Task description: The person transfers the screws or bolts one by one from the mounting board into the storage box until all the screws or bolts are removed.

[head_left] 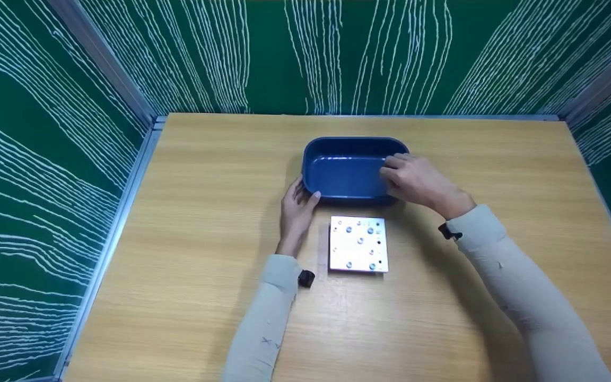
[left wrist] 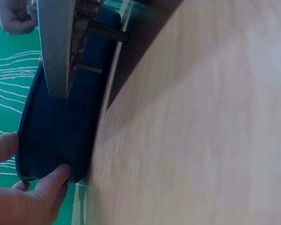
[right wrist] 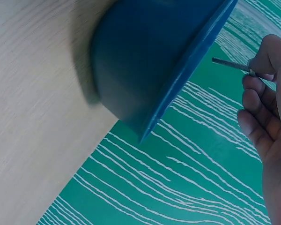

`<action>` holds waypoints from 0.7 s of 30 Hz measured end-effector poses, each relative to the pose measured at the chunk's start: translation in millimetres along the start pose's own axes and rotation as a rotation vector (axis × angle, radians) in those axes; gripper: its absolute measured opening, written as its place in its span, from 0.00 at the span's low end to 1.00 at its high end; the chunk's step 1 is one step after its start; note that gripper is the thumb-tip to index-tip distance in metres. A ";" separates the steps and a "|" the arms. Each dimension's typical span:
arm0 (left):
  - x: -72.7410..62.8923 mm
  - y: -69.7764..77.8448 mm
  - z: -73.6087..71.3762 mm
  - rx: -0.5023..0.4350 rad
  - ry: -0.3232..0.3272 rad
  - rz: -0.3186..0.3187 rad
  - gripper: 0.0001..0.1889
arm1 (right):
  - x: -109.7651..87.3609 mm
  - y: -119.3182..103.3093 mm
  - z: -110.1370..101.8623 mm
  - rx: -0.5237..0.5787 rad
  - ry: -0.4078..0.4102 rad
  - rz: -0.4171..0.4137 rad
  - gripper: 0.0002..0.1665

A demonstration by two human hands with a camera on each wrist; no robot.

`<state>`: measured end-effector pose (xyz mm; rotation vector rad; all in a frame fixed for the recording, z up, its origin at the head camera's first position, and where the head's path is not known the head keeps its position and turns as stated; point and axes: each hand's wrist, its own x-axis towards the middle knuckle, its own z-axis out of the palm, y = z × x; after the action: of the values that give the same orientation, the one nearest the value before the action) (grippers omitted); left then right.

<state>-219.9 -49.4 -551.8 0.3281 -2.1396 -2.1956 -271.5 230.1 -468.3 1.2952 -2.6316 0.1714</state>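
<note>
My right hand (head_left: pixel 417 178) is over the right end of a blue plastic tub (head_left: pixel 313 164). Thumb and fingertips pinch a bolt (right wrist: pixel 229 64) by its head end, the threaded shank pointing out; the right wrist view shows it beside the tub's rim. At the tub's near left corner, my left hand (head_left: pixel 297 212) grips the end wall, thumb and fingers spread around it. Between the forearms, close in front of the tub, stands a square metal plate (head_left: pixel 345 246) with several bolt heads and holes on top. Threaded shanks (left wrist: pixel 107 32) stick out beneath it in the left wrist view.
Everything stands on a wood-grain table (head_left: pixel 204 212). Green panels with white wavy lines (head_left: pixel 268 58) rise behind it and at both sides, joined by metal frame posts (head_left: pixel 109 58). The tub's near wall stands just beyond the plate.
</note>
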 end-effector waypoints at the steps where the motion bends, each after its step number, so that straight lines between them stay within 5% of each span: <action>1: 0.1 0.0 0.0 0.002 0.001 -0.001 0.35 | 0.6 1.7 0.7 0.000 -0.005 0.008 0.10; 21: -0.4 0.7 -0.3 0.019 -0.006 0.009 0.35 | 14.6 30.4 22.0 0.029 -0.099 0.077 0.06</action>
<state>-219.5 -49.7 -551.0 0.3127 -2.1625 -2.1755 -307.1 233.2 -486.7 1.2426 -2.7747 0.1612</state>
